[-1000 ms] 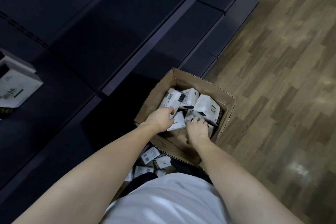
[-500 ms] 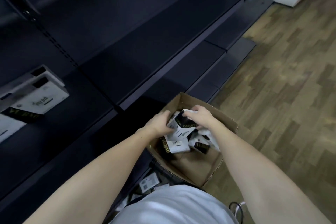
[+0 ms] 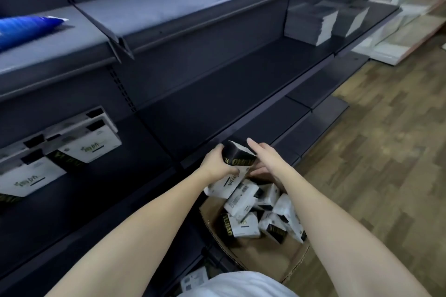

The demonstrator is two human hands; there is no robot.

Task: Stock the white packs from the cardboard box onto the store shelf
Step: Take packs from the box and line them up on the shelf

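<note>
Above the cardboard box (image 3: 265, 258) I hold white packs with black ends (image 3: 235, 164) between both hands. My left hand (image 3: 217, 164) grips their left side, fingers curled under a pack. On the right side, my right hand (image 3: 261, 155) lies with straight fingers against the packs. Several more white packs (image 3: 260, 212) lie loose in the box. The dark store shelf (image 3: 205, 103) runs just beyond my hands, and stocked white packs (image 3: 72, 142) stand on it at the left.
Grey boxes (image 3: 323, 20) sit at the far right of the shelf. A blue packet (image 3: 26, 28) lies on the upper shelf at left. Wooden floor (image 3: 374, 152) stretches to the right. White shelving (image 3: 410, 7) stands at the far right.
Both hands have risen out of the box with packs between them, toward the shelf edge. My view has tilted up from the box to the shelving.
</note>
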